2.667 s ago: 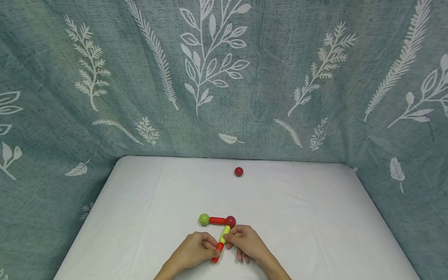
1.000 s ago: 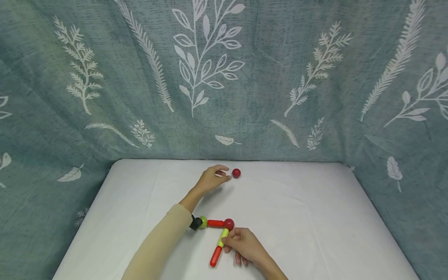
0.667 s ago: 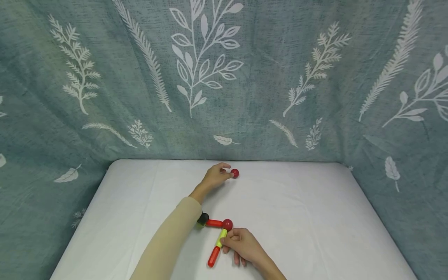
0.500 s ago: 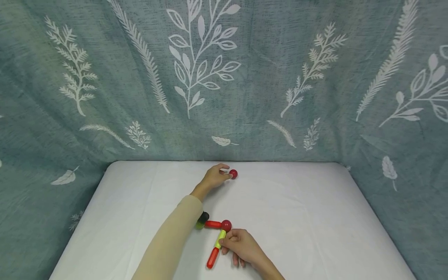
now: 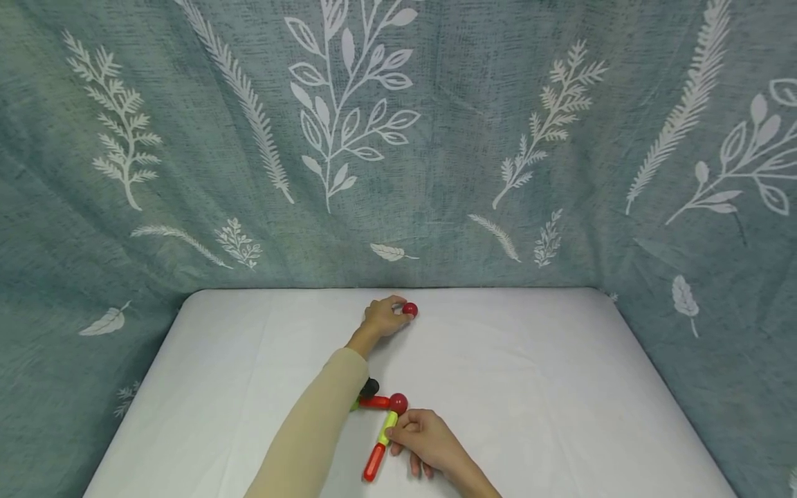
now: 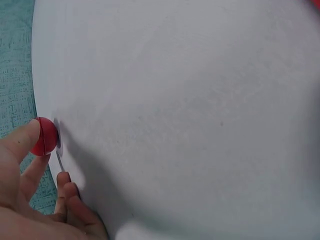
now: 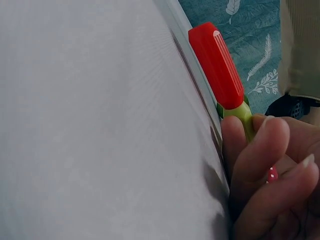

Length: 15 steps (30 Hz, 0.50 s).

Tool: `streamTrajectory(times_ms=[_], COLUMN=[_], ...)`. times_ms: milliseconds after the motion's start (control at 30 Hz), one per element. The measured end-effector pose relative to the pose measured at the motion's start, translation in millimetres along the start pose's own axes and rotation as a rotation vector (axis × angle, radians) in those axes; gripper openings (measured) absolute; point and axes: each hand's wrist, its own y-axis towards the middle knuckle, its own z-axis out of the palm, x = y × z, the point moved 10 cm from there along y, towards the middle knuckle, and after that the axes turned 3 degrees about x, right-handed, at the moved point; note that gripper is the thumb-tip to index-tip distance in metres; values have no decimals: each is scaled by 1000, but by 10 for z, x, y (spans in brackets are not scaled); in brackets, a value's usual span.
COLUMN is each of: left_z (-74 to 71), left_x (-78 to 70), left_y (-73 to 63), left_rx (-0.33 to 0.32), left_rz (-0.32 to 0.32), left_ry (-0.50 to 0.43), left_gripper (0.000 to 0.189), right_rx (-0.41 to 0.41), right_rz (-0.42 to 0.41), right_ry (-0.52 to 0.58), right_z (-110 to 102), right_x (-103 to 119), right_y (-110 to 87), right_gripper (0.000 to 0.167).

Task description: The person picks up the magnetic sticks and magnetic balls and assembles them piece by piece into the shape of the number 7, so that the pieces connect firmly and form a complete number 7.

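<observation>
Near the far edge of the table my left hand (image 5: pixel 384 316) pinches a loose red ball (image 5: pixel 410 310) between thumb and fingers. In the left wrist view that red ball (image 6: pixel 45 136) sits low over the white cloth, the thumb against one side. My right hand (image 5: pixel 429 439) pinches a yellow-green rod (image 5: pixel 387 427) by the front. One end of this rod meets a second red ball (image 5: pixel 398 403), the other a red rod (image 5: pixel 374 462) pointing towards me. Another red rod (image 5: pixel 375 402) runs left from the second ball to a green ball (image 5: pixel 355 405), mostly hidden by my left sleeve.
A white cloth covers the table (image 5: pixel 529 387). Behind it hangs a green-blue curtain (image 5: pixel 448 173) with white leaf prints. My left sleeve (image 5: pixel 317 422) reaches across the left side of the joined pieces, and a black wrist device (image 5: pixel 371 387) shows beside it.
My left hand has left the front red rod, reached to the far edge and taken hold of the loose red ball. My right hand keeps its hold on the yellow-green rod.
</observation>
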Motion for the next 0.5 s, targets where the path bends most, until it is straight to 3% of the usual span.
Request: streamTrajectory(times_ms=[300,500], left_z=[-28,-170], left_x=[-30,-103], left_y=[-44,-170], left_rx=[-6,1], left_rz=[-18,18], left_ry=[-13,-23], left_gripper=[39,39], right_rx=[-4,-7], right_rz=[0,-2], right_ry=[0,-16], right_z=[-6,-1], right_x=[4,13], right_y=[-10,-9], right_gripper=[23,23])
